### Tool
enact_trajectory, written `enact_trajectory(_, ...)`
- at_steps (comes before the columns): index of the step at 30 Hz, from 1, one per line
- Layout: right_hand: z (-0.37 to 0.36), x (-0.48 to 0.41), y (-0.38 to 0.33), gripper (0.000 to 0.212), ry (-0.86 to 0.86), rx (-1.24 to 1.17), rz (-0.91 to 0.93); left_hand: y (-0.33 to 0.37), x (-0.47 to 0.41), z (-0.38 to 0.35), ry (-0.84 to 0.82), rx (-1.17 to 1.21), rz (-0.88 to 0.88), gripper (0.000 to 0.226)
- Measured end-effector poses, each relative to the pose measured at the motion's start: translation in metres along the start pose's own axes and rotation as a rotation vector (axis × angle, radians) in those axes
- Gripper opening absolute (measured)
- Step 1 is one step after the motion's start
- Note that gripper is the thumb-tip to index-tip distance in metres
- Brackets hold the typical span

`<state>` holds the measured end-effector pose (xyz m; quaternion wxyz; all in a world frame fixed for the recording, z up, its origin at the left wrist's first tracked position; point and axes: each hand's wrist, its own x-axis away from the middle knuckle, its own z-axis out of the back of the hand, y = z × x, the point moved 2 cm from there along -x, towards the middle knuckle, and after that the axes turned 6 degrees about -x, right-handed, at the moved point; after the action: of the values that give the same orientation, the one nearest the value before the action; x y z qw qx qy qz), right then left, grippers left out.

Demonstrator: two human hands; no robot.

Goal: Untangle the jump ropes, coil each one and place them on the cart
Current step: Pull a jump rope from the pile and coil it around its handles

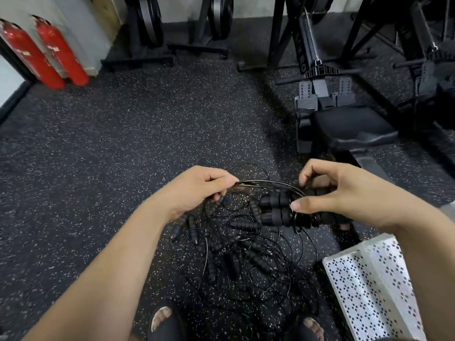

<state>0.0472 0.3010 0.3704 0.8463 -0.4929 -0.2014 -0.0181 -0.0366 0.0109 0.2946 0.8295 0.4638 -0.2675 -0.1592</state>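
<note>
Two hands work one rope above the pile. The left hand [204, 190] pinches several strands of thin black cord [266, 183] between thumb and curled fingers. The right hand [339, 193] curls round a pair of black foam handles [273, 207], with loops of cord gathered against them by the thumb. Between the hands the cord runs in a shallow arc.

Below them the tangle [246, 257] lies on the speckled floor [123, 143], between the person's sandalled feet and the hands: many more handles and loops overlapping. Some strands hang from the left hand toward it; whether they belong to the held rope I cannot tell.

The step in hand looks like coiling: one rope seems pulled mostly free and is being looped against its handles, while most of the task remains in the pile. The next move calls for feeding the left hand's strands to the right as even loops, and first checking that nothing trailing is snagged below. The coil then goes to the cart [364, 279], whose white perforated shelf sits low on the right, just beside the right forearm.

A rower [344, 129] stands beyond, and two red extinguishers [49, 52] far left.
</note>
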Motion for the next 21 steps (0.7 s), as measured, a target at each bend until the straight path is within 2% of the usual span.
enact_trajectory(4,-0.011,-0.006,-0.001,0.042,-0.021,0.029,-0.010,-0.008,0.005,0.011,0.068,-0.059,-0.010,0.027)
enact_trajectory(7,-0.018,-0.010,-0.002,0.039,-0.025,0.053,-0.016,-0.020,0.005,0.015,0.035,0.131,0.028,0.029)
enact_trajectory(10,-0.022,-0.011,-0.002,0.040,-0.025,0.124,-0.012,-0.033,0.002,0.020,-0.046,0.257,0.093,0.014)
enact_trajectory(12,-0.020,-0.011,-0.002,0.040,0.008,0.154,-0.013,-0.043,-0.001,0.028,-0.009,0.301,0.129,0.014)
enact_trajectory(14,-0.017,-0.010,-0.001,0.041,0.049,0.194,-0.014,-0.052,-0.004,0.035,0.060,0.249,0.178,0.017)
enact_trajectory(17,-0.021,-0.011,0.001,0.041,0.065,0.209,-0.030,-0.059,-0.008,0.032,0.173,-0.063,0.249,0.018)
enact_trajectory(21,-0.024,-0.014,0.003,0.043,0.064,0.302,-0.037,-0.065,-0.014,0.033,0.308,-0.008,0.275,0.017)
